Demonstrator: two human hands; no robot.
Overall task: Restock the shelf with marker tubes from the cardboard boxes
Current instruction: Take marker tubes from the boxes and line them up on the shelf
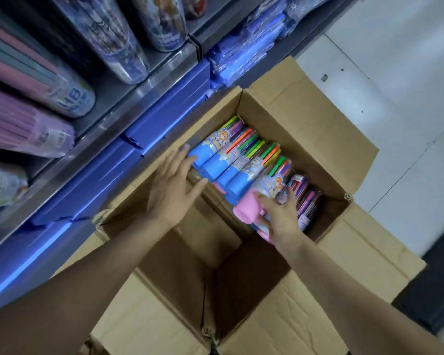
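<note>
An open cardboard box [305, 129] stands on the floor beside the shelf [118, 116]. Several marker tubes lie side by side in its far half, with blue caps [215, 165] and coloured markers showing through clear walls. A pink-capped tube [249, 204] lies at the near right of the row. My left hand [174, 185] reaches into the box with fingers spread, its fingertips touching the blue caps at the row's left end. My right hand [280, 216] lies over the pink-capped tube, fingers curled around it. The near half of the box holds no tubes.
The shelf at left carries lying tubes of pencils and printed cylinders [69, 96]. Below it sit blue plastic packs [164, 108] and wrapped blue bundles [244, 52]. Box flaps [354, 242] spread outward over a pale tiled floor [395, 73]. A dark object [436, 290] stands at lower right.
</note>
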